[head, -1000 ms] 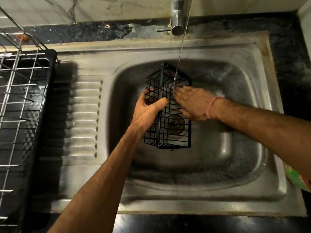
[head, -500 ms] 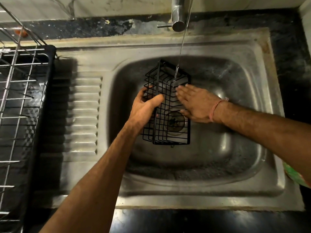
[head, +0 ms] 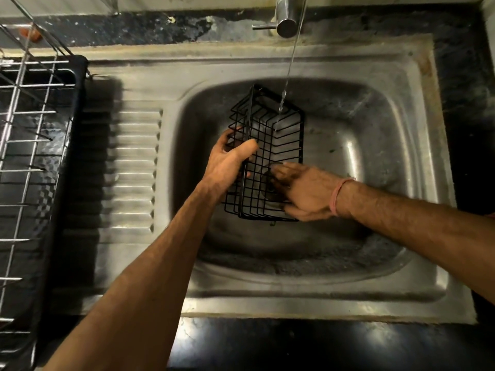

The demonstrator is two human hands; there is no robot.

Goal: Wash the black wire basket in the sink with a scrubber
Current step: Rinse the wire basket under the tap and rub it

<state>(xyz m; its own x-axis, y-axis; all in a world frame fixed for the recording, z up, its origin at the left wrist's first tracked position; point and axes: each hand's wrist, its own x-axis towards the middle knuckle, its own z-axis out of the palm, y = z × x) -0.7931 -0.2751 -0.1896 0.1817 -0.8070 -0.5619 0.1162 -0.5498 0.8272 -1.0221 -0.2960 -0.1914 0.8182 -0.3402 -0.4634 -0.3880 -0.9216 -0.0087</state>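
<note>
The black wire basket (head: 270, 145) is held up over the steel sink (head: 375, 162), under a thin stream of water from the tap (head: 286, 17). My left hand (head: 230, 162) grips its left side, thumb over the wires. My right hand (head: 302, 191) lies flat against the basket's lower right part, fingers straight and blurred. No scrubber is visible in either hand.
A ribbed steel drainboard (head: 128, 167) lies left of the basin. A wire dish rack on a black tray (head: 40, 156) stands at the far left. Dark stone counter (head: 267, 344) runs along the front and right.
My right hand has slid down the basket's right side from the upper part to the lower end. The left hand keeps its grip.
</note>
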